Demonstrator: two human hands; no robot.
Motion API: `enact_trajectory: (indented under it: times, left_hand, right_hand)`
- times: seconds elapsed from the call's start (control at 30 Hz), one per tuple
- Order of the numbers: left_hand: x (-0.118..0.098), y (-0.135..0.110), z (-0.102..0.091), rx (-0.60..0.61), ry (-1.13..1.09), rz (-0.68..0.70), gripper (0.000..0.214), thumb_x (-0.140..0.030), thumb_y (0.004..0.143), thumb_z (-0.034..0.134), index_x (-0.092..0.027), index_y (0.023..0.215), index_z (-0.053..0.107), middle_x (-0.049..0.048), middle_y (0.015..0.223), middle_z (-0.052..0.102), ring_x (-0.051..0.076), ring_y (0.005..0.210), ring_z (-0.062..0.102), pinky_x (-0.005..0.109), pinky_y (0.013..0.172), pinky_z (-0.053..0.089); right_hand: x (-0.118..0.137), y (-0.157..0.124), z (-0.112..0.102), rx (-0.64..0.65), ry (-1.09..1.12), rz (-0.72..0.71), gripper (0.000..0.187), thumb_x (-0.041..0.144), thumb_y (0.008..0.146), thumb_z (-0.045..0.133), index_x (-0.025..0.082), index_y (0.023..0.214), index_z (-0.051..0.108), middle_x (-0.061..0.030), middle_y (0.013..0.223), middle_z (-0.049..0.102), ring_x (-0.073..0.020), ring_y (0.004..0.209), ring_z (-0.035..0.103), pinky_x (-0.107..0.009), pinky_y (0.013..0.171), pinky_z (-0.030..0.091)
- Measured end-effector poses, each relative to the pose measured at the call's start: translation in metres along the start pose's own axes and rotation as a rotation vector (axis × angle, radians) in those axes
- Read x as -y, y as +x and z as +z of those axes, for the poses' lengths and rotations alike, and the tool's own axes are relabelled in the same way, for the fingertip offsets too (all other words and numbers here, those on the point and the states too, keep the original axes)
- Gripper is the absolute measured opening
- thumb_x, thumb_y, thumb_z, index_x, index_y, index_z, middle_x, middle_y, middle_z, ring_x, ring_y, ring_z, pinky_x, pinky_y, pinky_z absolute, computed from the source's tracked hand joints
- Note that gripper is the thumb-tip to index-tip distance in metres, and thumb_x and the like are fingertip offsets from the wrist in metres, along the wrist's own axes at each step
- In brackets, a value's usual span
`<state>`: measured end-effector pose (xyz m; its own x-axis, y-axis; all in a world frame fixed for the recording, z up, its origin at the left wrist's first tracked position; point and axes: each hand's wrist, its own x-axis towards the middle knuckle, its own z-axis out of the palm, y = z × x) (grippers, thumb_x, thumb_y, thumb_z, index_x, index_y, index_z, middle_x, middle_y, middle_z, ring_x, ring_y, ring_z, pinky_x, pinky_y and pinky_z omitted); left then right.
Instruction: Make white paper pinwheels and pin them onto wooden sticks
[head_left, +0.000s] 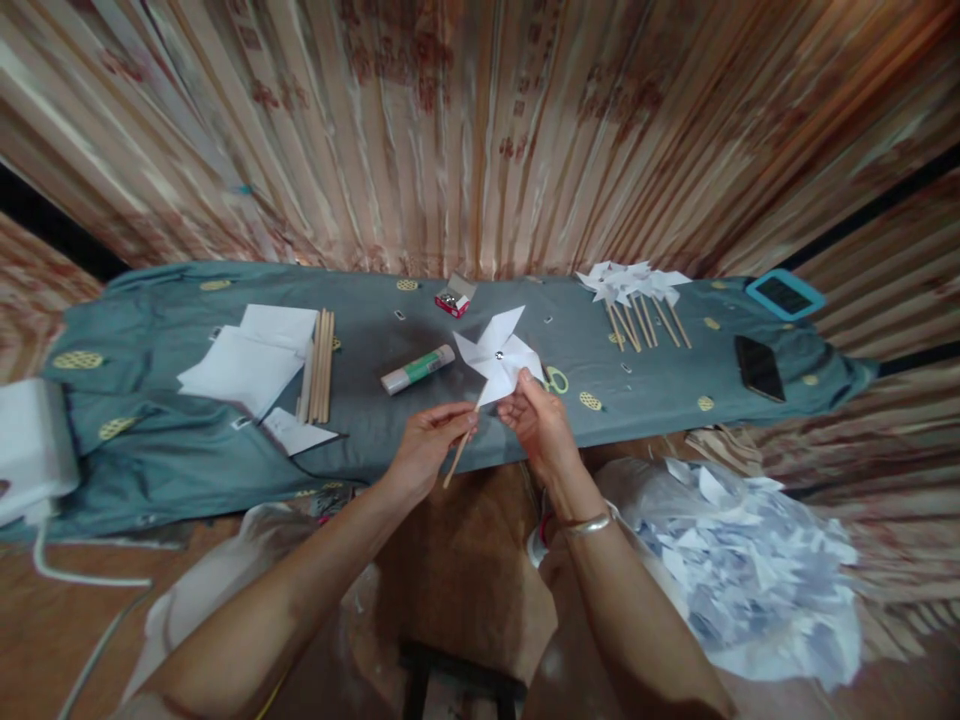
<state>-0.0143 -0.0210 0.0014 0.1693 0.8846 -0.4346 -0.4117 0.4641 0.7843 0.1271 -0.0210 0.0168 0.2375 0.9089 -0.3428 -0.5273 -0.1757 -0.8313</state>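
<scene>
A white paper pinwheel (498,352) with a silver pin at its centre is held up over the front half of the table. Its thin wooden stick (459,458) is pinched between the thumb and fingers of my left hand (429,445). My right hand (541,418) grips the tip of a lower right blade between thumb and forefinger. Behind that hand, the yellow-green handle of a pair of scissors (556,380) shows in part. To the left of the pinwheel lies a glue stick (418,370) with a green and white label. A small red box of metal pins (455,296) stands open farther back.
White paper sheets (251,355) and a row of wooden sticks (322,368) lie at left. Several finished pinwheels (634,285) sit back right, near a phone (759,368) and a blue-framed device (785,294). A bag of paper pinwheels or scraps (750,570) stands below right.
</scene>
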Motion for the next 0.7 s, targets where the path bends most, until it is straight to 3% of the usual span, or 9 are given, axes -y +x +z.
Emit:
enact_trajectory:
  times: [0.1,0.23,0.37,0.57,0.7]
  left_hand:
    - [-0.004,0.001,-0.005,-0.027,-0.031,-0.006,0.045,-0.034,0.037,0.094,-0.014,0.072,0.076,0.0014,0.064,0.071,0.009,0.058,0.06,0.022,0.062,0.048]
    - [-0.009,0.001,-0.015,-0.054,-0.029,-0.005,0.047,-0.036,0.035,0.095,-0.014,0.073,0.077,0.0018,0.065,0.072,0.009,0.059,0.061,0.022,0.064,0.049]
    - [-0.009,0.0,-0.023,-0.058,0.017,-0.041,0.047,-0.036,0.034,0.095,-0.014,0.072,0.077,0.0022,0.065,0.072,0.009,0.059,0.061,0.021,0.063,0.049]
    - [-0.004,-0.003,-0.026,-0.016,0.136,-0.052,0.032,-0.03,0.045,0.091,-0.015,0.07,0.077,0.0019,0.061,0.07,0.009,0.058,0.059,0.021,0.061,0.046]
    - [-0.003,-0.003,-0.025,-0.022,0.149,-0.053,0.028,-0.028,0.047,0.089,-0.016,0.069,0.077,0.0015,0.058,0.069,0.009,0.057,0.057,0.021,0.06,0.045]
  right_hand:
    - [0.003,-0.001,-0.003,-0.028,-0.086,-0.015,0.047,0.06,0.056,0.082,0.017,0.065,0.068,-0.0022,0.058,0.07,-0.0073,0.047,0.057,-0.019,0.048,0.045]
    - [0.011,0.009,-0.018,-0.149,-0.254,-0.256,0.045,0.062,0.06,0.078,0.017,0.062,0.069,0.0009,0.054,0.065,-0.0064,0.045,0.049,-0.02,0.047,0.038]
    - [0.015,0.021,-0.027,-0.188,-0.351,-0.425,0.039,0.057,0.063,0.077,0.019,0.066,0.072,0.0011,0.066,0.07,-0.0088,0.059,0.056,-0.023,0.063,0.044]
    - [0.009,0.021,-0.015,0.025,-0.223,-0.215,0.038,0.058,0.064,0.077,0.022,0.074,0.073,0.0029,0.061,0.068,-0.012,0.059,0.059,-0.025,0.058,0.045]
    - [0.006,0.021,-0.009,0.043,-0.152,-0.115,0.036,0.053,0.056,0.083,0.021,0.069,0.07,0.0029,0.06,0.067,-0.0137,0.059,0.061,-0.025,0.056,0.047]
